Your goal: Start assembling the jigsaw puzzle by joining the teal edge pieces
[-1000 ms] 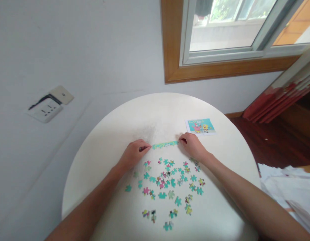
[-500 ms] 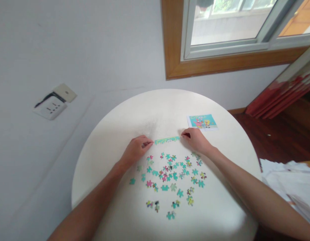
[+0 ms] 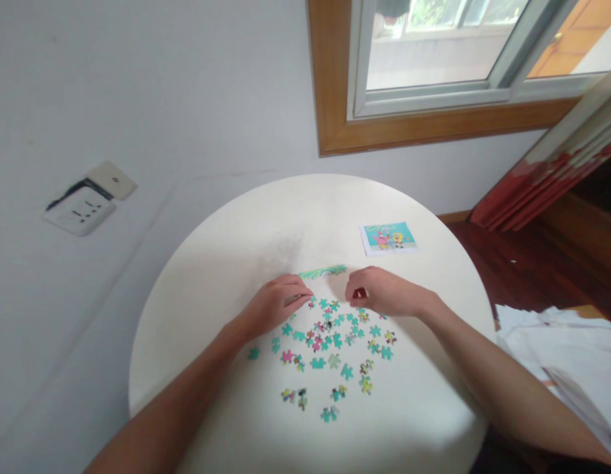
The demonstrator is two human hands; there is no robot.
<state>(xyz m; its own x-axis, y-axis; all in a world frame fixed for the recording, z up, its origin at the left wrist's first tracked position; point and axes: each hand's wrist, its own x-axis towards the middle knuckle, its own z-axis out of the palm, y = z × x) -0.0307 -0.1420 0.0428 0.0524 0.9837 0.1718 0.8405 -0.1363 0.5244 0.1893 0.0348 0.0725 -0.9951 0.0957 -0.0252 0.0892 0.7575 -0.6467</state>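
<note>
A short strip of joined green puzzle pieces (image 3: 322,271) lies on the round white table (image 3: 226,263), free of both hands. Just in front of it, my left hand (image 3: 276,305) rests with its fingers curled, tips at the near left edge of the loose pieces. My right hand (image 3: 379,293) hovers at the pile's far right edge, fingers bent into a pinch; what either hand holds is hidden. Several loose teal, pink and yellow puzzle pieces (image 3: 330,349) are scattered between my forearms.
A small cartoon picture card (image 3: 388,237) lies at the table's far right. On the wall to the left is a socket plate (image 3: 81,209), with a wood-framed window (image 3: 434,128) behind the table. White cloth (image 3: 562,355) and a red curtain (image 3: 542,184) are at right.
Both hands let go of the ends of the joined strip and drew back toward me onto the loose pieces. The strip stays where it was.
</note>
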